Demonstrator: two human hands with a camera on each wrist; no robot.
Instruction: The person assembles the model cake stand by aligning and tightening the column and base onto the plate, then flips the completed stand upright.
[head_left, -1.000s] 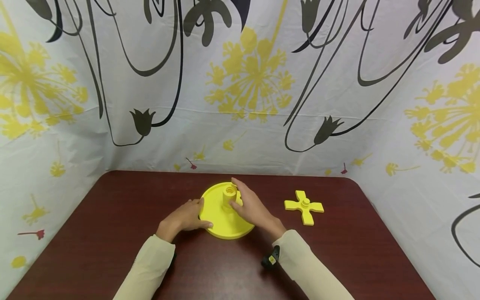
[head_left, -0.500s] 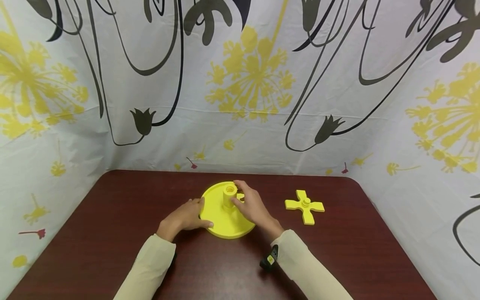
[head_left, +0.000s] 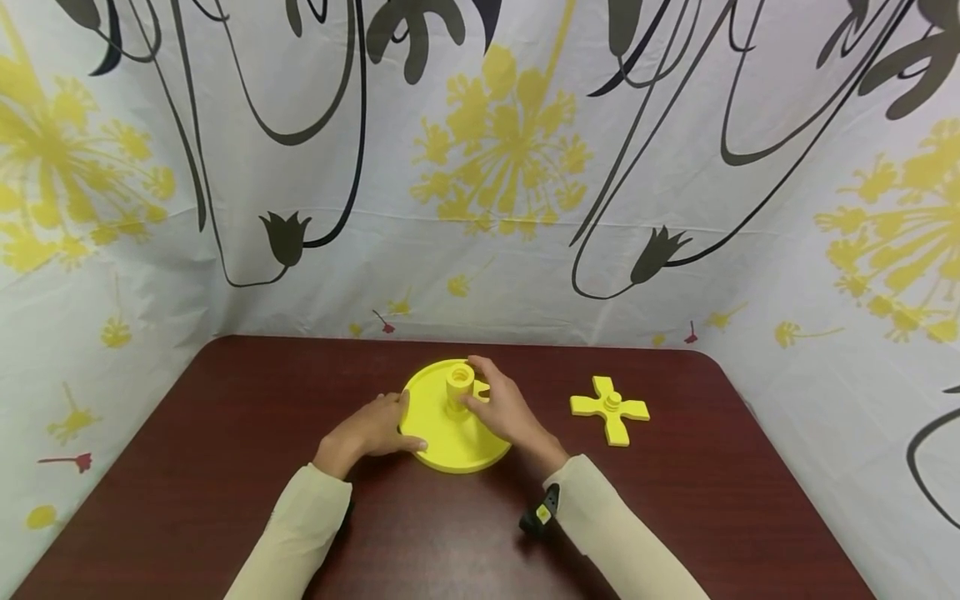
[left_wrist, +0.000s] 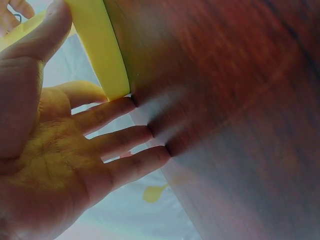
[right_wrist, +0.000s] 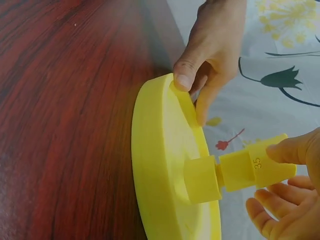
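Observation:
A round yellow base with a raised rim lies on the dark red table. My left hand holds its left edge, thumb and index finger at the rim; in the left wrist view the other fingers extend down to the tabletop. From the middle of the base rises a stepped yellow post, marked "35", with a round hole in its top. My right hand grips the upper part of this post, thumb on one side and fingers on the other. A yellow four-armed cross lies to the right, untouched.
The dark red table has rounded far corners. White cloth with yellow flowers and dark tulips hangs behind it and at both sides. A black band is on the right wrist.
My right hand's fingers have shifted slightly at the post. The left hand, the base and the cross keep their places; the whole head view has moved a little.

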